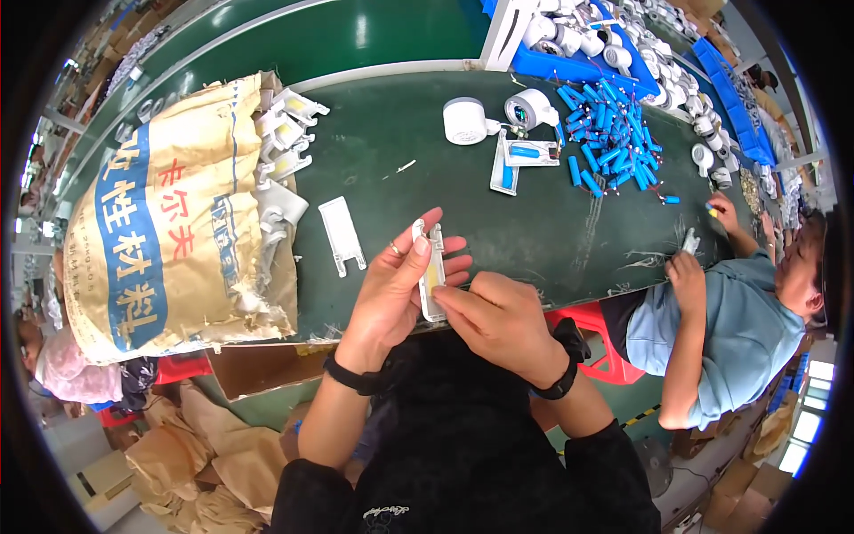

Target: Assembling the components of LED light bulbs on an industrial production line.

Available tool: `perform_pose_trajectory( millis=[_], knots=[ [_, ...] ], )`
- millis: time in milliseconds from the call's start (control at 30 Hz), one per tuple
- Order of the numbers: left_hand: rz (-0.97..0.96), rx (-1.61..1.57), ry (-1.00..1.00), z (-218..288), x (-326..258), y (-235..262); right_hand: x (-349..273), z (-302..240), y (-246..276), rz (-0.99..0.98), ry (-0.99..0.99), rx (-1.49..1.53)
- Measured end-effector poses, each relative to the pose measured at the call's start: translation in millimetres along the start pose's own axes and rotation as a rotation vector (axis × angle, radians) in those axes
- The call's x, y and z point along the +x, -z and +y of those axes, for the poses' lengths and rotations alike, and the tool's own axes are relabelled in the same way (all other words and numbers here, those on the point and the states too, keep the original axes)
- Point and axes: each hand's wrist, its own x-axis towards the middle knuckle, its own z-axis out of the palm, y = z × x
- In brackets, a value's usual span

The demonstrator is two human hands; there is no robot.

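My left hand (pixel 389 287) holds a long, shallow white plastic casing (pixel 431 271) upright, thumb on its face and other fingers spread behind it. A yellowish strip shows along the casing's inside. My right hand (pixel 500 320) is curled, its thumb and forefinger pinched at the casing's lower right edge; whether they also hold something small is hidden. Left of my hands, a similar white casing (pixel 342 233) lies on the dark green work surface (pixel 391 125). Farther off, two white casings (pixel 534 153) contain blue cylindrical cells (pixel 509 177), next to two round white lamp-like heads (pixel 465 121).
A large torn paper sack (pixel 169 222) at left spills white casings (pixel 286 133). Wired blue cells (pixel 614 133) are heaped at right, before a blue bin (pixel 578 62) of white heads. A co-worker (pixel 721 311) sits at right, hands on the table. A red stool (pixel 605 343) stands between us.
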Motion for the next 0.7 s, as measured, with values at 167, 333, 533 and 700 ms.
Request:
perform_pose_trajectory(
  millis=[167,333,533,700],
  knots=[
    [-0.008,0.047,-0.015,-3,0,-3,0,3,-3,0.043,0.023,0.026],
    [0.023,-0.026,0.021,-5,2,-12,-4,3,6,0.028,-0.040,0.072],
    [0.133,0.024,-0.007,-15,7,-28,-13,9,11,0.048,0.022,-0.030],
    [0.163,0.066,-0.029,-19,10,-45,-17,21,15,0.141,0.031,0.027]
  ],
)
